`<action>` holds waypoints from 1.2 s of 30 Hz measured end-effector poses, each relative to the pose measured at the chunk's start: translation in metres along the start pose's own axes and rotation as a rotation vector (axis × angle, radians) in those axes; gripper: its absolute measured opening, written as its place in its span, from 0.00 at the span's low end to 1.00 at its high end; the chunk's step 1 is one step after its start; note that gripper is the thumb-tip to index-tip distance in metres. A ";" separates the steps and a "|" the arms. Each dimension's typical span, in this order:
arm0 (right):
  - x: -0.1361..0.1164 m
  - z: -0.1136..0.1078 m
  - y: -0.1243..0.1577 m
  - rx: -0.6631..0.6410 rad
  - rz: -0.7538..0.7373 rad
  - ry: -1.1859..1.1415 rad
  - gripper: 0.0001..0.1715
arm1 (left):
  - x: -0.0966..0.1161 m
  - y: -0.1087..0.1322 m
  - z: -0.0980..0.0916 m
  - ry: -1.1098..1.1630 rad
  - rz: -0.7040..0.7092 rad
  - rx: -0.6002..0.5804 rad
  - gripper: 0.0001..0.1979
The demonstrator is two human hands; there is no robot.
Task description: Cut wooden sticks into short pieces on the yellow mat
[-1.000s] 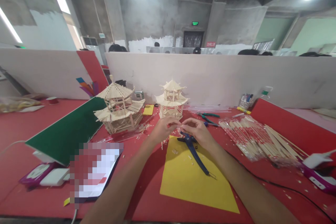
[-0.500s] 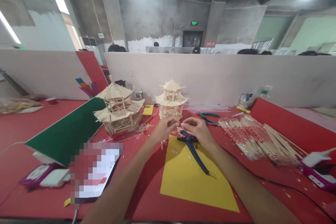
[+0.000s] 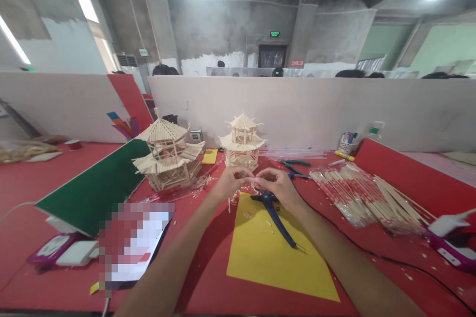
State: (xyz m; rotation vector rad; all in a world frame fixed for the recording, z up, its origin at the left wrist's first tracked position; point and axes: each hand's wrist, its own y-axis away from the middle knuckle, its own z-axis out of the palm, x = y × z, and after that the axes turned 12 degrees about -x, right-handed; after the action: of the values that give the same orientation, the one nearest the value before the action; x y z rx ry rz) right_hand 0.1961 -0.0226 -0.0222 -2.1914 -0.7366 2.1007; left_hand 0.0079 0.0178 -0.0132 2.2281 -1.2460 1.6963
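Note:
My left hand (image 3: 232, 182) and my right hand (image 3: 277, 185) meet fingertip to fingertip in front of the smaller stick pagoda (image 3: 243, 142). Both are closed in a pinch; whatever lies between the fingertips is too small to make out. Just below my right hand, a dark blue glue gun (image 3: 275, 215) lies on a yellow sheet (image 3: 260, 262). Bits of cut wood (image 3: 247, 215) are scattered on the sheet and around it. A larger two-tiered stick pagoda (image 3: 167, 153) stands to the left of my hands.
At right lie bagged wooden sticks (image 3: 353, 190) and green-handled pliers (image 3: 295, 162). A black cable (image 3: 357, 247) crosses the red table. A green board (image 3: 96, 183), a partly blurred tablet-like device (image 3: 148, 242) and a purple power strip (image 3: 55, 247) are at left. A white partition (image 3: 316, 109) closes the back.
My fingertips have come together, the right hand shifting slightly left and the fingers closing more tightly. The glue gun and pagodas stay in place.

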 end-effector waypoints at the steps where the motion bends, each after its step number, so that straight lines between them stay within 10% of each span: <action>1: 0.001 0.000 0.000 0.000 -0.004 0.004 0.14 | 0.000 0.000 0.000 -0.007 0.000 -0.001 0.13; 36: 0.012 -0.004 -0.003 0.100 0.003 0.086 0.20 | 0.011 0.000 0.012 -0.115 -0.125 0.010 0.15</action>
State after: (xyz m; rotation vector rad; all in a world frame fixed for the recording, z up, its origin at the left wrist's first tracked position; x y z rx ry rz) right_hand 0.1987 -0.0143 -0.0322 -2.2156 -0.6086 1.9834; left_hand 0.0180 0.0051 -0.0086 2.3853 -1.0959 1.5542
